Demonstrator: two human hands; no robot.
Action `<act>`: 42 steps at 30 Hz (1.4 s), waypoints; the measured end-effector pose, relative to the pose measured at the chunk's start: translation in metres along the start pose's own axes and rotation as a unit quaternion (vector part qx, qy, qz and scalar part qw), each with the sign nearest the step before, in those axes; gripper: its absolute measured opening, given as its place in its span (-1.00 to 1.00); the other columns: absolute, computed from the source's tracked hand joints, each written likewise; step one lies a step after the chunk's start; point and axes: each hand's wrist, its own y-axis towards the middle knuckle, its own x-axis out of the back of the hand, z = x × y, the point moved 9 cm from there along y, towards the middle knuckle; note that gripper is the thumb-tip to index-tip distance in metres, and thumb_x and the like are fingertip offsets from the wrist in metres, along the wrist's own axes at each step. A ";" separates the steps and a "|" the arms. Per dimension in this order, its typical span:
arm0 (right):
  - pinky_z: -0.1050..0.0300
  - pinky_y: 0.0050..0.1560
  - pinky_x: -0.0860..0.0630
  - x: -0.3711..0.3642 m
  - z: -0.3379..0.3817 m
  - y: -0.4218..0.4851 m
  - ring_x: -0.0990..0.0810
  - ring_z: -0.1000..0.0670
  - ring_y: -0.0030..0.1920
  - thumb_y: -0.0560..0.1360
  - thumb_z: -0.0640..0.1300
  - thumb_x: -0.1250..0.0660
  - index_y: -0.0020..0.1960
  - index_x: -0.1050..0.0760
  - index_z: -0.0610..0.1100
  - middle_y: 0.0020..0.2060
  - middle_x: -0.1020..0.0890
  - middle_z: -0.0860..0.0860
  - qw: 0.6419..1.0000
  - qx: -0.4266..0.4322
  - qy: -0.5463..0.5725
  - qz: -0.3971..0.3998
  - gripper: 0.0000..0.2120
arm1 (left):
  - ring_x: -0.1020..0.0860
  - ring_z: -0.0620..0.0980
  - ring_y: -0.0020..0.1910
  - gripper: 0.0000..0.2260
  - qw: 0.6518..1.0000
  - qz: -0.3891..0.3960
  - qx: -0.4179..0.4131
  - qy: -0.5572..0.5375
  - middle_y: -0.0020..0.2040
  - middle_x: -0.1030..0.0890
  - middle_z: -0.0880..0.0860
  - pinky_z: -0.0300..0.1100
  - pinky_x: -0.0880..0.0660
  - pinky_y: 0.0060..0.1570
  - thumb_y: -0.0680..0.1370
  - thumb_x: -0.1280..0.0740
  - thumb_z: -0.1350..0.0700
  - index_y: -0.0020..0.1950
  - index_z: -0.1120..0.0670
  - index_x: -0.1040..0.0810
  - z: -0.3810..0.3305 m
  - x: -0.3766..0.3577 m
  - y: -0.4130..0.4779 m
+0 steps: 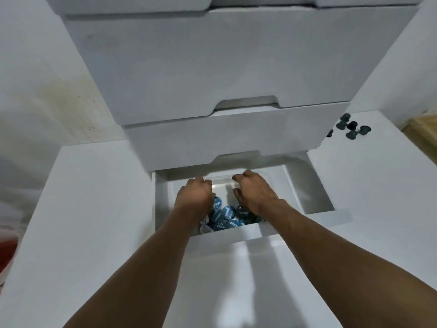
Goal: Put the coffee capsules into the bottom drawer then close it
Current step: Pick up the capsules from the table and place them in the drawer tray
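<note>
Left hand [194,195]: down inside open bottom drawer [312,195], fingers curled over left end of clear container [224,183]. Right hand [256,194]: in same drawer, fingers and thumb curled on right end of container. Coffee capsules [224,217]: blue-lidded heap in left part of drawer, under and between both hands, against front wall. Dark capsules [352,130]: small loose group on white table [378,185], right of drawer stack, well apart from open drawer. Upper drawers [212,67]: pushed in, stacked above.
</note>
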 end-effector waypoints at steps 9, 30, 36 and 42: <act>-0.02 0.21 -0.43 0.110 -0.085 -0.068 -0.47 -0.23 0.18 0.55 -0.08 -0.22 0.28 -0.43 -0.23 0.15 -0.53 -0.23 0.988 -0.080 -0.041 -0.128 -0.65 | -0.51 0.15 0.09 -0.71 0.989 -0.107 -0.092 0.033 0.16 -0.50 0.15 -0.01 -0.48 0.05 0.59 -0.16 0.02 0.23 0.15 -0.45 -0.140 0.075 0.001; 0.00 0.18 -0.40 0.227 -0.305 -0.263 -0.44 -0.21 0.19 0.58 -0.05 -0.16 0.38 -0.35 -0.17 0.25 -0.45 -0.16 0.974 -0.107 -0.050 -0.192 -0.60 | -0.43 0.11 0.19 -0.70 0.967 -0.217 -0.131 0.017 0.19 -0.47 0.12 -0.06 -0.45 -0.04 0.61 -0.13 0.03 0.26 0.13 -0.44 -0.443 0.114 -0.061; 0.02 0.17 -0.38 0.235 -0.333 -0.234 -0.43 -0.20 0.20 0.58 -0.07 -0.17 0.34 -0.38 -0.19 0.25 -0.46 -0.16 0.977 -0.085 -0.042 -0.194 -0.63 | -0.47 0.13 0.10 -0.73 0.969 -0.215 -0.119 0.022 0.14 -0.48 0.13 -0.02 -0.46 -0.10 0.59 -0.17 0.04 0.19 0.16 -0.47 -0.462 0.115 -0.019; -0.01 0.16 -0.44 0.237 -0.374 -0.178 -0.43 -0.19 0.20 0.58 -0.06 -0.18 0.36 -0.36 -0.16 0.24 -0.46 -0.15 0.980 -0.088 -0.026 -0.178 -0.61 | -0.47 0.13 0.09 -0.73 0.975 -0.193 -0.106 0.029 0.13 -0.48 0.13 -0.07 -0.41 -0.15 0.60 -0.14 0.03 0.18 0.16 -0.46 -0.469 0.100 0.048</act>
